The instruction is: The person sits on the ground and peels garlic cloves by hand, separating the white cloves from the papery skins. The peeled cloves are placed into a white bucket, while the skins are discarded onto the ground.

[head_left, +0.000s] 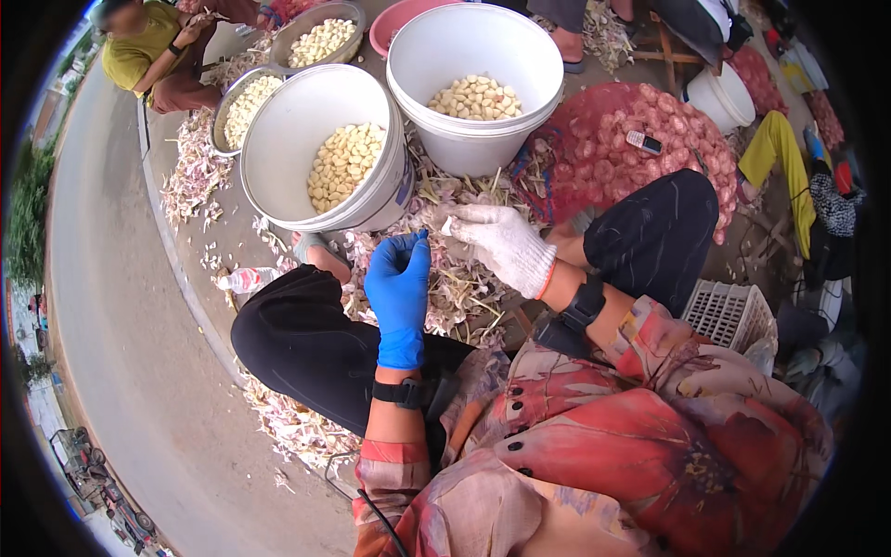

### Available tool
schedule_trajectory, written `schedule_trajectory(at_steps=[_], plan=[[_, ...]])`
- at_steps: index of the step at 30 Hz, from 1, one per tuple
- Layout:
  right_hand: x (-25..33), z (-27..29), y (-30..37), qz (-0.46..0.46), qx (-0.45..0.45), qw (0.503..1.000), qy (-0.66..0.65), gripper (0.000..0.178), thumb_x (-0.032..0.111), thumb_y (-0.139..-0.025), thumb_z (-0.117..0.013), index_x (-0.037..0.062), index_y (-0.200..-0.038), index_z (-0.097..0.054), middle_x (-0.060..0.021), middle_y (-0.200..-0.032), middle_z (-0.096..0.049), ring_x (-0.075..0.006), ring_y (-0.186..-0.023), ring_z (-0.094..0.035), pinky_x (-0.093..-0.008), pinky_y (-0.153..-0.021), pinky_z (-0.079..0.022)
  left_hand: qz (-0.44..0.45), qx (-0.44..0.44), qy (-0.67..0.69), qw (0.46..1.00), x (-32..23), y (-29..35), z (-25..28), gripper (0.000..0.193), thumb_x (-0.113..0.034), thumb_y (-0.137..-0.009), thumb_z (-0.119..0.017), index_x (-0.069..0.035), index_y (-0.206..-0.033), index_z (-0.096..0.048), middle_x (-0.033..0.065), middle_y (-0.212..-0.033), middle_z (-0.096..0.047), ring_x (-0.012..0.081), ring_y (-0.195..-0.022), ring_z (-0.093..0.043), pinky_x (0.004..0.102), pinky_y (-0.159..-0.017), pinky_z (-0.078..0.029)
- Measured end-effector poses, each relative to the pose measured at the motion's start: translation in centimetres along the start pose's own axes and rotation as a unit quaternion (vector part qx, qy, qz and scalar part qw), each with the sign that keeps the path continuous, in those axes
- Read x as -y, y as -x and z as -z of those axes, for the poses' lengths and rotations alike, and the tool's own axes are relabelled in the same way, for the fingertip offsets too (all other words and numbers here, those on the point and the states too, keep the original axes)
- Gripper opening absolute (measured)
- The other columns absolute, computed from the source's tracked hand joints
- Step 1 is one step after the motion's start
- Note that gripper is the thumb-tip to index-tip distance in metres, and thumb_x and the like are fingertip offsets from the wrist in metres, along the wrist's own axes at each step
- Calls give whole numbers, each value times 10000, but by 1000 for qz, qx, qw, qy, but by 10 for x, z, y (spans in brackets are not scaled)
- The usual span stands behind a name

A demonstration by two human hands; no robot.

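Note:
My left hand (pixel 400 278), in a blue rubber glove, is closed with thumb and fingers drawn together; anything between them is too small or hidden to name. Opposite it, my right hand (pixel 501 243) wears a white knit glove and pinches a small pale piece, apparently a garlic clove (pixel 449 226). The fingertips of both hands are a short gap apart, above a heap of garlic skins and stalks (pixel 455 288). Just beyond them stand two white buckets, the left bucket (pixel 269 172) and the right bucket (pixel 538 70), each part filled with peeled garlic cloves (pixel 345 167).
A red net sack of garlic bulbs (pixel 594 139) lies at right, with a mobile phone (pixel 643 142) on it. Bowls of peeled cloves (pixel 320 42) stand far left near a person in yellow (pixel 139 56). A plastic bottle (pixel 246 279) and a white crate (pixel 729 316) flank my legs.

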State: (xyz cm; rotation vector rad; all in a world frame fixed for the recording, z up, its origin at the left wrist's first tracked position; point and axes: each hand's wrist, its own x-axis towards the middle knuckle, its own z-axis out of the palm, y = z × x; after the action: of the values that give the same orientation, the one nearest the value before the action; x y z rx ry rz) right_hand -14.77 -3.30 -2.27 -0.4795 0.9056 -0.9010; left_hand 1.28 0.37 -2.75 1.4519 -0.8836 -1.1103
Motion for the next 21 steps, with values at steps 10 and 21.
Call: schedule_trajectory(at_steps=[10,21], plan=[[-3,-18,16,421,-8,609,672,238,105,-827,-677,50,-1058,-694,-132,-1045,-642,-325,-943,-644,-408,-809,-537,43,54,-23,997,3,3,6,152,-131,-904,-698,20,-919,-708,-20,-757,-649,47,-656,-519,219,-594,-430],[10,-13,14,377,15,693,614,343,72,-862,-628,53,-1204,-645,-189,-1043,-685,-349,-946,-664,-417,-798,-552,-18,38,22,999,-14,9,-4,169,-52,-887,-702,14,-1041,-727,49,-858,-718,58,-751,-614,241,-700,-508]])
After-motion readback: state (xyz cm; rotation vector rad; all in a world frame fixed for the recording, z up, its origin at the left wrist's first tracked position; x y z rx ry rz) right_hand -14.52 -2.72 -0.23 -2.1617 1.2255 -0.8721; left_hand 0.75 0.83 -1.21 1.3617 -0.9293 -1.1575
